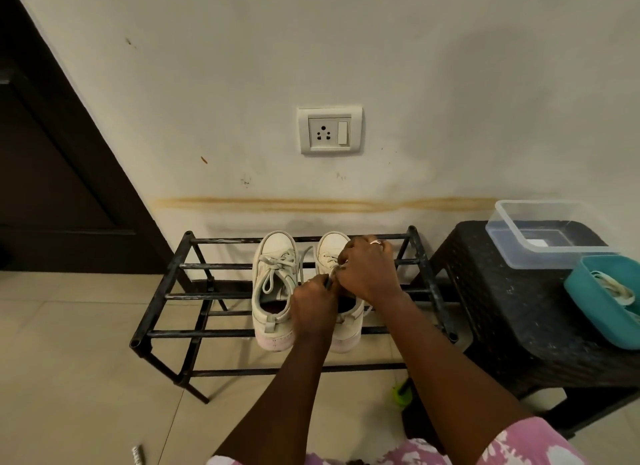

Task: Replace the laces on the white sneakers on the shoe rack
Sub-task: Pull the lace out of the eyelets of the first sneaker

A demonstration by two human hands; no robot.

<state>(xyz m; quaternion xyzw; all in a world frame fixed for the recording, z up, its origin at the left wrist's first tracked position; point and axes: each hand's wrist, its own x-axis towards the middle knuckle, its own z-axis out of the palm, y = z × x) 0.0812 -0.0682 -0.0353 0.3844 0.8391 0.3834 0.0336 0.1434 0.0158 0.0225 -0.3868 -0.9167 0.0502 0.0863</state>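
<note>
**Both hands working a lace on the right-hand sneaker**

Head view: the pair of white sneakers is sitting side by side on the top tier of the shoe rack (pixel 207 333), toes pointing at the wall.

The left hand (pixel 313 305) and right hand (pixel 367 270) are meeting over the right sneaker (pixel 330 245). Both are curling their fingers and pinching the same pale lace (pixel 333 272), which is running taut between them. Whether it is coming out of the eyelets or going in cannot be told, as the hands are hiding the tongue.

The left sneaker (pixel 275 288) is lying untouched, its greyish lace threaded through and tied in a bow.

A loose coil of spare laces (pixel 613 288) is lying in the teal tray (pixel 588 326) at the right, well apart from the shoes. I judge the job to be in its early part: one shoe is in hand, the other is waiting, and the coil is unused (assuming it is the replacement set).

The sneakers are showing soft, creased canvas-like uppers, rounded toe caps and thick soles with a pinkish tinge at the heels. The rack is made of thin black metal tubes, scuffed in places.

Next to it a dark, woven-textured stool (pixel 502 309) is carrying the tray and a clear plastic box (pixel 498 229) with rounded corners.
</note>
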